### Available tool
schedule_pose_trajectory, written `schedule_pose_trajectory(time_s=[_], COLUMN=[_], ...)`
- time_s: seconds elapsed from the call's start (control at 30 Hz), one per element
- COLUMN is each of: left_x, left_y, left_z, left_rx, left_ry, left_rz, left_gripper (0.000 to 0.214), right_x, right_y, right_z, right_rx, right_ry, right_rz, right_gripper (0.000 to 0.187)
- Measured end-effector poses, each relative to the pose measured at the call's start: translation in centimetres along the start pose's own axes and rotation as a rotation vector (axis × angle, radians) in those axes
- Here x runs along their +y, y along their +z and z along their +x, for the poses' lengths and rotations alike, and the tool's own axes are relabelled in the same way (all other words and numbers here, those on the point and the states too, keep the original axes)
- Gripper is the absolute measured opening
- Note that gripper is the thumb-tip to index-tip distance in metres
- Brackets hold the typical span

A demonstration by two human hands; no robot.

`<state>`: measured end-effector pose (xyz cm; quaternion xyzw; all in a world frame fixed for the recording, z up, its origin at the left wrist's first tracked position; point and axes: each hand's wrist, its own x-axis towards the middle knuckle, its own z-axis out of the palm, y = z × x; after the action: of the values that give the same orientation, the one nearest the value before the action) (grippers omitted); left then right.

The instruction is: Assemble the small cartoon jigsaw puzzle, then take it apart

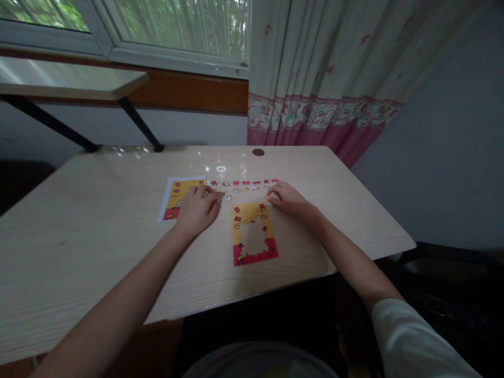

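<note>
- In the head view, the one view here, a partly joined yellow-and-red rectangular jigsaw frame (252,211) lies flat on the pale wood-grain table (118,231), in front of the seated person; I take it as my landmark. Its middle is open and shows the tabletop.
- Just beyond the jigsaw frame I see a row of small red, knobbed puzzle pieces (236,183) and, nearer to it, a looser row of small white-and-yellow puzzle pieces (245,189).
- Left of the frame, a white-bordered yellow-and-red printed sheet (173,195) lies partly under the left hand (200,206). That hand's fingers are bent, the tips reaching toward a small white puzzle piece (228,198); whether they grip anything I cannot tell.
- Off the frame's far right corner, the right hand (289,198) has thumb and fingertips drawn close together at the end of the white-and-yellow row; I cannot make out whether a piece is pinched between them.
- To my eye the pieces are thin, light and fairly stiff, best pinched by opposite edges, clear of the fragile knobs. The frame would likely bend or part if lifted by one corner; sliding it flat from two sides seems safer.
</note>
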<state>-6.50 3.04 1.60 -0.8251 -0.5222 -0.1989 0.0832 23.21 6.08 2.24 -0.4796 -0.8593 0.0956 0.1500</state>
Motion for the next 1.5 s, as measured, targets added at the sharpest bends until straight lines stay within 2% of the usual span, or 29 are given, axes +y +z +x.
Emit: schedule_pose_trajectory(time_s=[0.2, 0.37, 0.47, 0.63, 0.73, 0.93, 1.03, 1.13, 1.27, 1.37, 1.5], left_x=[1.6, 3.7, 5.0, 6.1, 6.4, 7.1, 7.1, 6.8, 6.6, 6.9, 7.4], left_y=[-0.7, -0.9, -0.7, -0.3, -0.3, -0.8, -0.6, -0.3, -0.5, -0.8, -0.8], left_z=[-0.2, -0.5, -0.4, -0.3, -0.2, -0.1, 0.0, 0.2, 0.4, 0.4, 0.2], left_rx=[0.039, 0.067, 0.039, -0.057, -0.095, -0.207, -0.199, -0.089, 0.028, 0.012, -0.037], left_ry=[0.098, 0.137, 0.063, -0.204, -0.304, -0.342, -0.404, -0.548, -0.668, -0.667, -0.658], left_rz=[-0.108, -0.422, -0.625, -0.876, -0.956, -1.075, -1.180, -1.327, -1.434, -1.461, -1.474], left_gripper=[0.032, 0.026, 0.022, 0.020, 0.020, 0.017, 0.014, 0.014, 0.012, 0.012, 0.016], right_x=[0.5, -0.2, -1.3, -3.4, -4.2, -5.2, -5.4, -5.2, -4.9, -4.9, -5.4], right_y=[0.0, -0.2, -0.3, 0.1, 0.6, 0.9, 0.6, 0.4, 0.5, 0.7, 0.6], right_z=[0.0, -0.2, -0.3, -0.7, -0.9, -1.2, -1.3, -1.3, -1.3, -1.3, -1.5], right_rx=[-0.010, 0.039, 0.088, 0.105, 0.118, 0.133, 0.209, 0.308, 0.329, 0.338, 0.288], right_ry=[0.013, -0.022, -0.113, -0.297, -0.298, -0.252, -0.244, -0.242, -0.271, -0.271, -0.254], right_rz=[0.055, 0.141, 0.260, 0.365, 0.419, 0.548, 0.502, 0.334, 0.151, 0.112, 0.075], right_gripper=[0.017, 0.009, 0.011, 0.014, 0.012, 0.015, 0.017, 0.018, 0.025, 0.030, 0.030])
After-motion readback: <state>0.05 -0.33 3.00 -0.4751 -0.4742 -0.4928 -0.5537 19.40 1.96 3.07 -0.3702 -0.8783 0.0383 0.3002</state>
